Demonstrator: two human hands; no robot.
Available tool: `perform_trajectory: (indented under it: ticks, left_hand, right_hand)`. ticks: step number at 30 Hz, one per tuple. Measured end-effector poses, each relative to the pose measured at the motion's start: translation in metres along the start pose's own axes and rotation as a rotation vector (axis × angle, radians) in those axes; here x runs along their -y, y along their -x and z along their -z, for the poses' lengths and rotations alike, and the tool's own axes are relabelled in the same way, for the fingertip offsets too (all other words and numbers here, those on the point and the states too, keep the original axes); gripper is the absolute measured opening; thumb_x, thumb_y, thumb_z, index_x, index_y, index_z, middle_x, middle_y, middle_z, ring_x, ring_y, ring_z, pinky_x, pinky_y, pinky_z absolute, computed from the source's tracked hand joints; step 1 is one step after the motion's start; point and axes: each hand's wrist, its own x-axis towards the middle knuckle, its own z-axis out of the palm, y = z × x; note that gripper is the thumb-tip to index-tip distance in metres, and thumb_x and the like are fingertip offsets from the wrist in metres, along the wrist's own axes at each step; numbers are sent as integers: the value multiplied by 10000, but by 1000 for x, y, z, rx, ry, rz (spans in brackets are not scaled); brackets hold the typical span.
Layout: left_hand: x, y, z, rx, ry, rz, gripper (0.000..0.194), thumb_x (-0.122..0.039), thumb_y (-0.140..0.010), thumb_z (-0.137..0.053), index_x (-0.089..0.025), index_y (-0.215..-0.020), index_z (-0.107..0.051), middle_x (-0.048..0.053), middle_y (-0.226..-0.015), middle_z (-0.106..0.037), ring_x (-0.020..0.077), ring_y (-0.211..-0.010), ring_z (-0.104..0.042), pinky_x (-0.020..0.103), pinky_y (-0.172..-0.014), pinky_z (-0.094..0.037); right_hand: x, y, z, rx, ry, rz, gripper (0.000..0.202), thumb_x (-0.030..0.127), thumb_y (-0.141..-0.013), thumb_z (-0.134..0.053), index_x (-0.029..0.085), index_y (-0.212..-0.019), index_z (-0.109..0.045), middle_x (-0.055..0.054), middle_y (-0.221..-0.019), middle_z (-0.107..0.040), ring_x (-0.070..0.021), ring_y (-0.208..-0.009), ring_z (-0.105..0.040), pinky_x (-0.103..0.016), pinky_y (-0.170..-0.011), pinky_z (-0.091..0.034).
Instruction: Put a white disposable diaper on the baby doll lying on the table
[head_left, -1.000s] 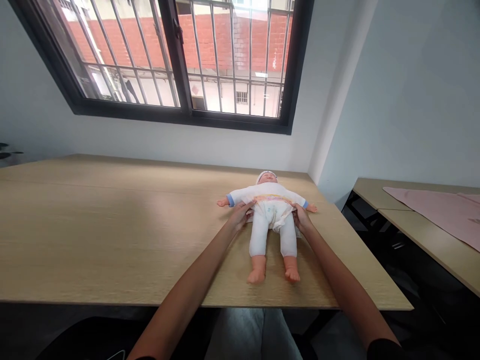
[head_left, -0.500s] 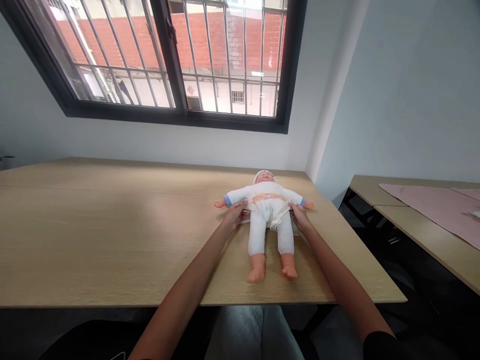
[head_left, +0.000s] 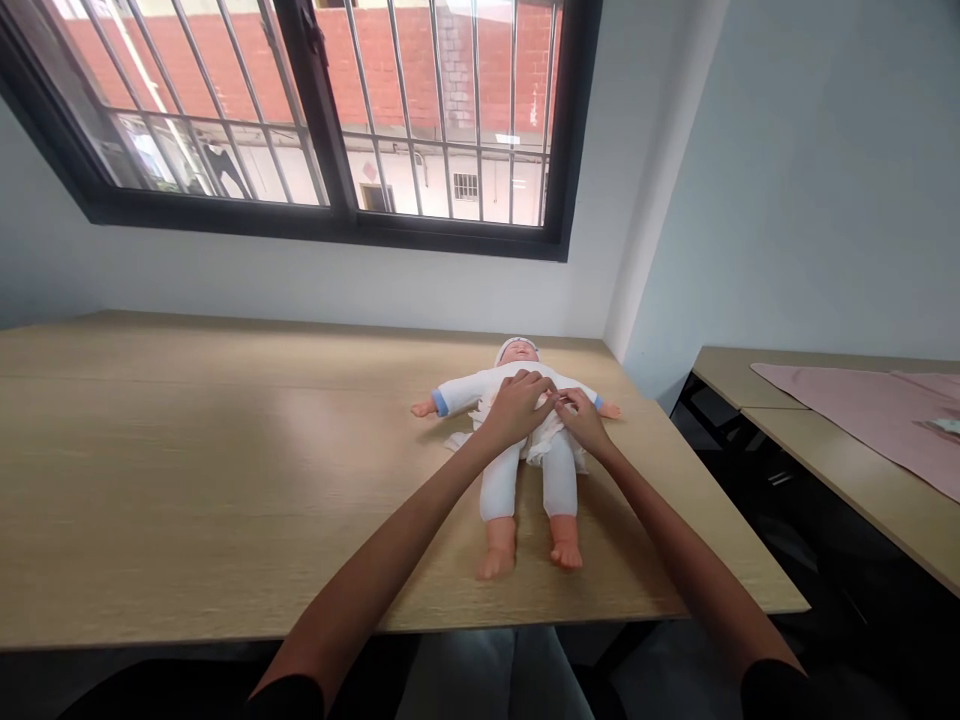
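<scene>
A baby doll [head_left: 499, 490] in white clothes with blue cuffs lies on its back on the wooden table [head_left: 225, 480], its feet toward me. Round its waist is a white diaper [head_left: 547, 445], with one loose edge spread on the table at the left. My left hand [head_left: 521, 405] lies over the doll's belly, its fingers bent on the front of the diaper. Close beside it, my right hand [head_left: 581, 415] pinches at the diaper's right front edge. What lies under the fingertips is too small to make out.
Behind the table are a wall and a barred window [head_left: 450, 235]. To the right, past a dark gap, a second table [head_left: 772, 430] carries a pink cloth [head_left: 847, 410] with a small item on it.
Both hands have moved from the doll's sides inward to the front of its waist, the left one farther across. The view has shifted slightly.
</scene>
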Motion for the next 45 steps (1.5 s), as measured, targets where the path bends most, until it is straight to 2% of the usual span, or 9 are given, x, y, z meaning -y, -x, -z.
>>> perform_trajectory:
  ticks: [6, 11, 13, 20, 24, 28, 31, 36, 45]
  left_hand:
    - [-3, -11, -24, 197, -177, -93, 240, -333, -872, -477, -204, -1006, -630, 81, -1021, -599, 249, -1005, -496, 393, -861, -364]
    - [5, -9, -32, 216, -206, -106, 252, -339, -866, -488, -217, -1031, -635, 83, -1043, -582, 253, -1025, -483, 383, -853, -354]
    - [6, -10, -32, 219, -206, -103, 257, -346, -871, -481, -221, -1037, -632, 82, -1048, -582, 251, -1023, -483, 384, -855, -351]
    - [-11, 0, -32, 94, -280, -141, 315, -373, -924, -393, -171, -979, -629, 129, -1037, -595, 271, -1029, -483, 429, -893, -338]
    - [-34, 8, -39, 129, -269, -283, 313, -405, -848, -552, -190, -1064, -624, 132, -1113, -597, 298, -1127, -449, 462, -984, -267]
    - [-52, 1, -50, 228, -274, -100, 362, -400, -742, -685, -157, -1009, -665, 163, -1088, -606, 337, -1100, -457, 439, -873, -324]
    - [-55, -11, -58, 238, -278, -21, 182, -268, -765, -656, -154, -902, -696, 164, -1026, -627, 330, -1050, -471, 436, -837, -314]
    - [-42, -25, -63, 259, -270, -10, 242, -83, -805, -467, -123, -828, -704, 169, -911, -652, 297, -996, -496, 415, -803, -311]
    - [-28, -40, -57, 279, -241, 113, 231, -125, -791, -460, -121, -805, -691, 160, -821, -685, 260, -841, -601, 360, -723, -342]
  right_hand:
    - [-18, -3, 42, 50, -55, -156, 199, 330, -741, -633, 202, -894, -636, -15, -872, -652, -148, -813, -575, -262, -768, -455]
    - [-18, 9, 75, 622, 77, -403, 305, 243, -547, -794, 160, -795, -638, -8, -702, -646, -145, -634, -563, -236, -564, -436]
    - [-17, 14, 68, 682, 56, -409, 317, 222, -550, -783, 164, -825, -637, 9, -675, -632, -131, -597, -545, -216, -515, -411]
    - [-33, 13, 49, 368, -120, -424, 228, 202, -646, -672, 166, -861, -606, 29, -685, -640, -100, -593, -556, -178, -507, -399]
    - [-36, 11, 55, 158, -266, -500, 195, 192, -628, -678, 165, -800, -589, 35, -639, -630, -107, -598, -583, -182, -526, -444]
    - [-33, 13, 57, 201, -368, -610, 213, 191, -605, -722, 157, -774, -597, 17, -636, -631, -120, -562, -593, -225, -517, -505]
    - [-34, 13, 58, 217, -432, -629, 218, 185, -620, -740, 159, -782, -597, 10, -650, -636, -112, -557, -600, -221, -521, -520]
    - [-36, 11, 63, 212, -479, -653, 201, 157, -654, -734, 147, -800, -597, 10, -652, -626, -73, -517, -572, -170, -487, -483]
    - [-34, 12, 78, 319, -484, -614, 308, 247, -587, -814, 157, -821, -634, 11, -693, -620, -78, -571, -555, -180, -525, -476]
